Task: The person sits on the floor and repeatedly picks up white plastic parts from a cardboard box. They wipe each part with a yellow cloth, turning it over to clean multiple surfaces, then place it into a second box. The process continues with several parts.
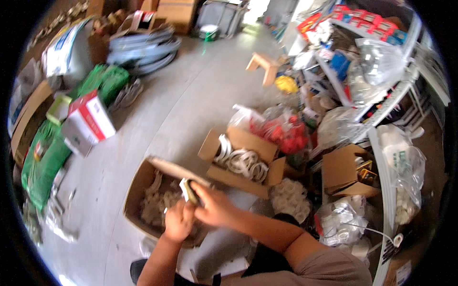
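Observation:
Both hands meet over a large open cardboard box [134, 193] that holds pale, blurred pieces. My right hand [211, 203] grips a small yellowish-brown object [193, 195] whose exact kind I cannot tell. A white curved piece [184, 189] lies against that object's left side. My left hand [180, 218] is curled just below, its fingers closed against the white piece's lower end; a bit of white shows beside them. Behind my right hand, a smaller open carton [229, 178] holds white curved plastic pieces and rings [245, 162].
A bag of white parts [290, 200] and red bagged items [286, 134] lie right of the cartons. Metal shelving [388, 102] stands at the right. A wooden stool [264, 66] is farther back. Green sacks [46, 161] and a red-and-white box [89, 118] lie left.

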`<state>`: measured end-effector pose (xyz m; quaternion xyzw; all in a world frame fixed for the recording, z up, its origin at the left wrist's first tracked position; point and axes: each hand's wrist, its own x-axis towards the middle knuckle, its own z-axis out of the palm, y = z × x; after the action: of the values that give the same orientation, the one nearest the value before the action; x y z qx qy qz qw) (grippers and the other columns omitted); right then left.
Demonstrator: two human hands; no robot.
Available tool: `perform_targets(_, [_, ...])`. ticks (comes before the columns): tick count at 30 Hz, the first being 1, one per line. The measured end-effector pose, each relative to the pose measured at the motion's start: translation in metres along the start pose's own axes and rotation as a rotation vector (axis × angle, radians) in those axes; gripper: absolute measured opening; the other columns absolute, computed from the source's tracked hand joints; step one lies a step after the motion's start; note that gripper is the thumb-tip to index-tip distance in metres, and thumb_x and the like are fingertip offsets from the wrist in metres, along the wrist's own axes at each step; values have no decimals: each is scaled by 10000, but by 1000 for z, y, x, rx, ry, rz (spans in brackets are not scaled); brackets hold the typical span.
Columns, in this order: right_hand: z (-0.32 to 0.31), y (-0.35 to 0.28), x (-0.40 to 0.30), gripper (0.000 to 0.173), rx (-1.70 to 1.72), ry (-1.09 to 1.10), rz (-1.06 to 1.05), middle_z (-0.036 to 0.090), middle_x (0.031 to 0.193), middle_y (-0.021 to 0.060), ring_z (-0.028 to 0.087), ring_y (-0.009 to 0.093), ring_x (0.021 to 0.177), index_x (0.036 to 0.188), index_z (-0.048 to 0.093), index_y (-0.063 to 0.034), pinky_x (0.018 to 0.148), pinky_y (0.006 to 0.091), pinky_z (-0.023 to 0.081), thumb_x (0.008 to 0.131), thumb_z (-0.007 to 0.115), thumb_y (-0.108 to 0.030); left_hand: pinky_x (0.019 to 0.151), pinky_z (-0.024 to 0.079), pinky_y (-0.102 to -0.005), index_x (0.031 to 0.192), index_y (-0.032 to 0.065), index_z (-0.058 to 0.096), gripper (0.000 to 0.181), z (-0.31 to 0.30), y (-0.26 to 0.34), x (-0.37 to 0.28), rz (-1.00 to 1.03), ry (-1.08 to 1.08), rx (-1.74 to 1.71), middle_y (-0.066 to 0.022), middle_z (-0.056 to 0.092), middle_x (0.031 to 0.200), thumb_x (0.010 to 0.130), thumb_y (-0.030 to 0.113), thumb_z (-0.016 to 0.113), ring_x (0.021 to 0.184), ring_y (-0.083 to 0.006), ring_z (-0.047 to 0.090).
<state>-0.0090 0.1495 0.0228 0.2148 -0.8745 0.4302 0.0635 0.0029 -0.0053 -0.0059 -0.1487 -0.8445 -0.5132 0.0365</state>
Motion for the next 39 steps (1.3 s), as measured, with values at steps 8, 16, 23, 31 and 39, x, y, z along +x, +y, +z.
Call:
perform_targets(8, [8, -5, -18, 501, 41, -79, -162, 562, 1023, 213, 585, 384, 857, 1206, 449, -39, 714, 439, 486, 725, 580, -86, 821, 452, -317, 1158, -18, 516, 484, 3, -11, 22, -91, 124, -573, -95, 594, 1005, 979, 387, 320, 891, -173, 571])
perform_targets(16, [0, 28, 7, 687, 51, -4, -111, 541, 1054, 231, 552, 392, 949, 1337, 361, -55, 799, 430, 463, 696, 607, -86, 965, 331, -312, 1291, 32, 377, 491, 15, 3, 7, -221, -5, -863, -87, 456, 1208, 969, 401, 351, 1112, -183, 440])
perform_targets(23, [15, -17, -19, 624, -142, -360, 30, 513, 1055, 232, 584, 382, 874, 1314, 390, -69, 701, 443, 487, 728, 598, -123, 956, 387, -369, 1368, 67, 337, 600, -8, -10, 17, -407, 84, -1314, -83, 445, 1301, 936, 481, 379, 1125, -203, 460])
perform_targets(31, [20, 4, -8, 631, -74, -174, 4, 513, 975, 234, 568, 396, 813, 1307, 400, -93, 676, 464, 478, 716, 622, -125, 944, 405, -396, 1360, 131, 324, 506, -2, -3, 19, -396, 87, -1410, -121, 544, 1136, 959, 440, 332, 1027, -245, 531])
perform_targets(39, [41, 13, -22, 596, -208, -68, -108, 561, 972, 161, 607, 328, 742, 1253, 490, -193, 576, 434, 502, 677, 636, -151, 862, 435, -376, 1180, 117, 431, 419, -1, -11, 24, -453, 165, -1595, -78, 570, 979, 962, 450, 300, 883, -228, 546])
